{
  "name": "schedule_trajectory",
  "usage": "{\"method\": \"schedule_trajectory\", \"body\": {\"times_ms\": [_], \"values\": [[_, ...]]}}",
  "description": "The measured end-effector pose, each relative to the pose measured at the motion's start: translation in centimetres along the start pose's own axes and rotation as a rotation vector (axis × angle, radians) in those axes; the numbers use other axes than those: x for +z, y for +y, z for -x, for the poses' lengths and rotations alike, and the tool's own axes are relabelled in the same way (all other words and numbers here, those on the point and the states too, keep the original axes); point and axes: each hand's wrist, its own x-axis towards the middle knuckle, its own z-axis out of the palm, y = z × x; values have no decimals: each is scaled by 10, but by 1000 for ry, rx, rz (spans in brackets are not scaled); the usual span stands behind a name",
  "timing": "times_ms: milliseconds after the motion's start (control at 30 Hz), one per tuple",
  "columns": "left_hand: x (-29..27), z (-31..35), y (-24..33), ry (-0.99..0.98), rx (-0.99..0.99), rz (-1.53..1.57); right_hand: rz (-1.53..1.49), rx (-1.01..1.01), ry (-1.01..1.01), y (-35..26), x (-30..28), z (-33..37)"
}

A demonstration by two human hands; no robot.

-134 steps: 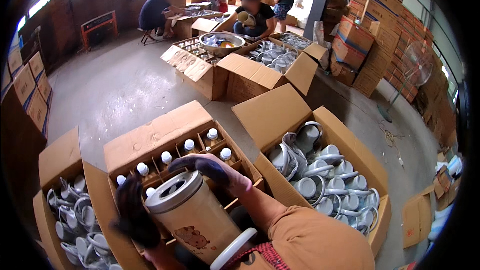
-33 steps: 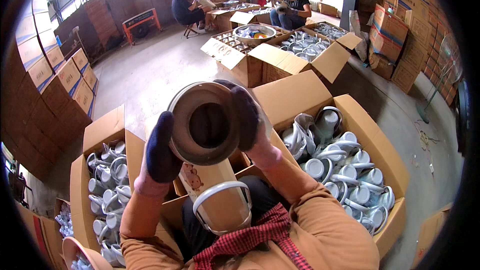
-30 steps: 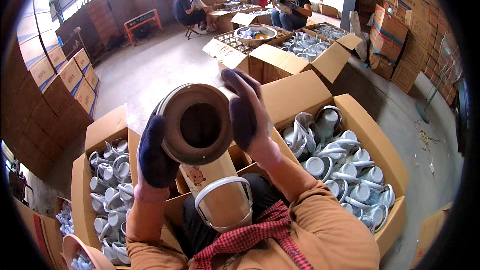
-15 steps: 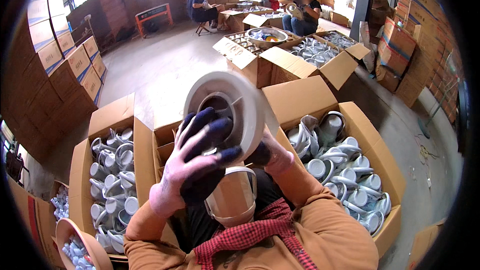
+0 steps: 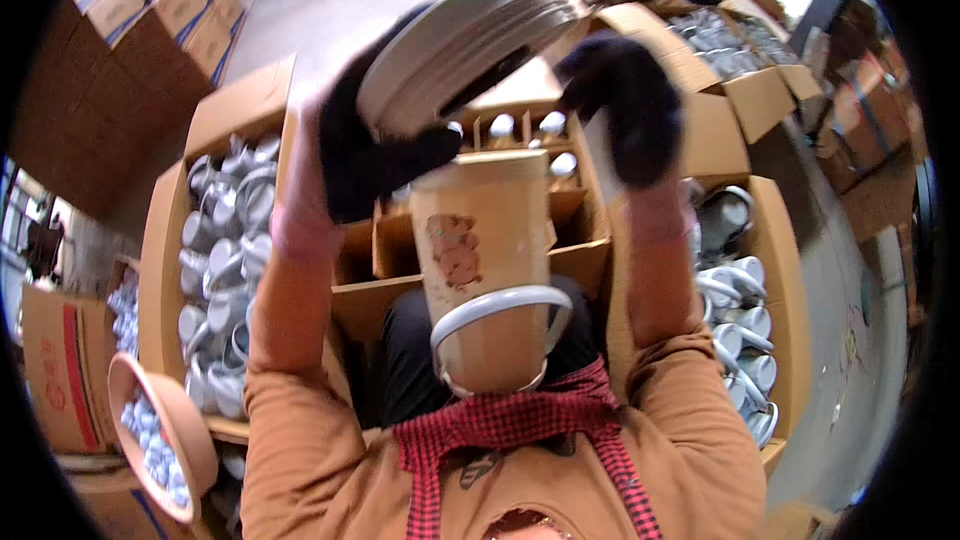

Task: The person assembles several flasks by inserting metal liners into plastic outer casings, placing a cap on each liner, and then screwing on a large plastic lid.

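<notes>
My left hand (image 5: 365,140), in a dark-palmed glove, grips a wide grey round lid (image 5: 450,50) by its left side. Ridges like screw threads run around the lid, which is tilted and smeared by motion. My right hand (image 5: 630,110), gloved too, is raised just right of the lid, fingers partly curled and apart, holding nothing that I can see. Between my forearms a cream cylindrical pot (image 5: 490,250) stands on my lap, leaning against my red-checked apron (image 5: 500,405). It carries a pinkish cartoon print and a white loop handle (image 5: 500,302).
Cartons of grey handled lids flank me: a left carton (image 5: 160,270) and a right carton (image 5: 790,320). Ahead is a divided carton (image 5: 400,250) with silvery-topped pieces in some cells. A peach basin (image 5: 190,440) of small pale caps sits lower left. Farther off are more cartons and a person.
The lid has moved up and turned from facing me to nearly edge-on. My right hand has come off it, moving right. The pot shows more fully, and my view has tipped downward.
</notes>
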Motion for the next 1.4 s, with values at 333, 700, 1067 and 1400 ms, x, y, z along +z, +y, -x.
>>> {"method": "schedule_trajectory", "body": {"times_ms": [333,700,1067,1400], "values": [[-9,23,-73,-255,-536,752,-150,304,-266,84,15,0],[25,18,-79,-283,-129,532,-244,265,-406,85,9,10],[14,26,-60,-173,-223,525,-429,203,-602,79,-18,-8],[23,39,-11,-54,-276,303,91,219,-245,29,42,33]]}}
